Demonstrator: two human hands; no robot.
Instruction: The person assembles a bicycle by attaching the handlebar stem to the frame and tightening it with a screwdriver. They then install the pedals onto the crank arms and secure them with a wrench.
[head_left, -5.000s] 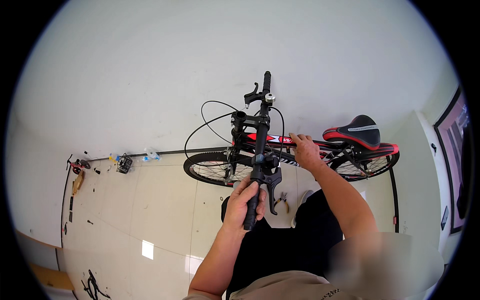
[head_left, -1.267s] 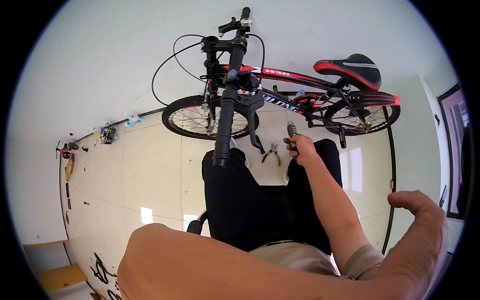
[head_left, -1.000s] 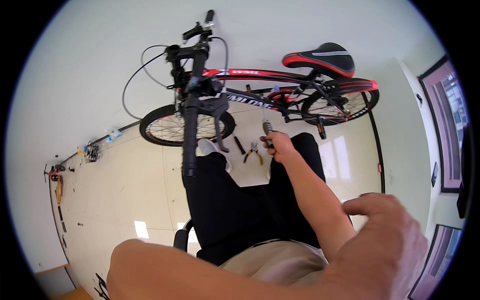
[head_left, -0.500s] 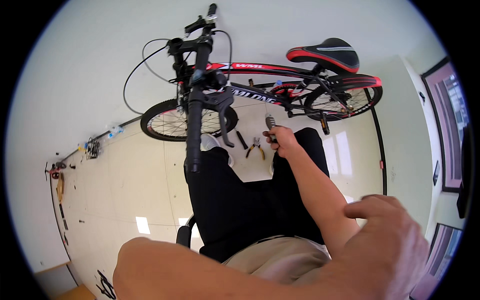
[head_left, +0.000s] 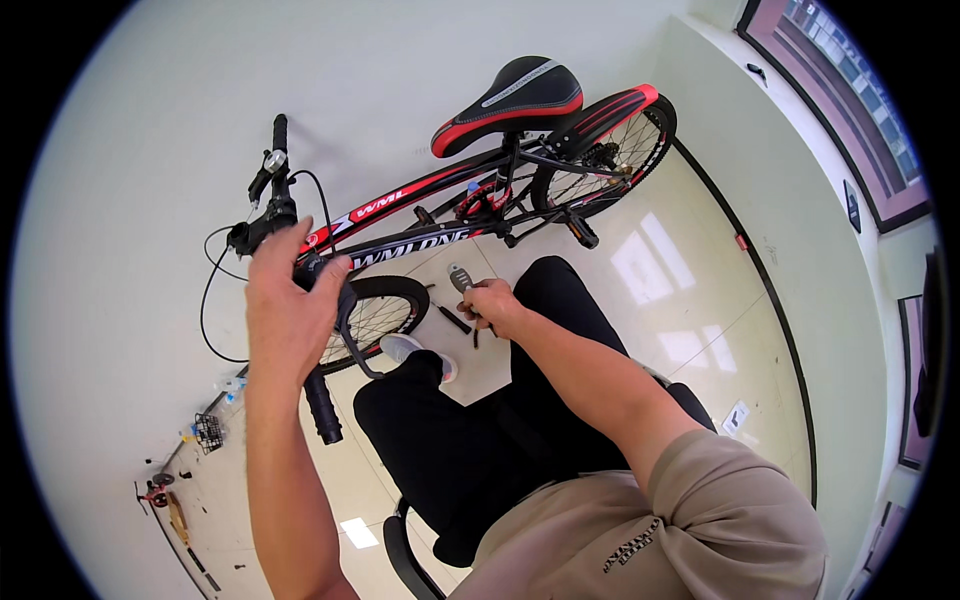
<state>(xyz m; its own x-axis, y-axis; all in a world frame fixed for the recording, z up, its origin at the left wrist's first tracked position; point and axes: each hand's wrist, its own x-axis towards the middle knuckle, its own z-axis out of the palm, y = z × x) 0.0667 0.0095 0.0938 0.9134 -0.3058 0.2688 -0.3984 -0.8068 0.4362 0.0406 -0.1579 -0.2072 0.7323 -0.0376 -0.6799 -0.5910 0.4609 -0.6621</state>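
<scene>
Red-and-black bicycle (head_left: 470, 205) leans at the far white wall (head_left: 200, 90), saddle (head_left: 510, 90) to the right, front wheel (head_left: 375, 315) turned toward the seated person. Left hand (head_left: 290, 300) is wrapped over the handlebar (head_left: 300, 300) near the brake lever; keeping that grip firm should steady the front end. Right hand (head_left: 492, 305), lower and nearer, is closed around a small grey tool (head_left: 460, 277); best held short for control. Glossy pale tiled floor (head_left: 690, 300); small tools (head_left: 455, 322) lie just beside the shoe, more clutter far left.
</scene>
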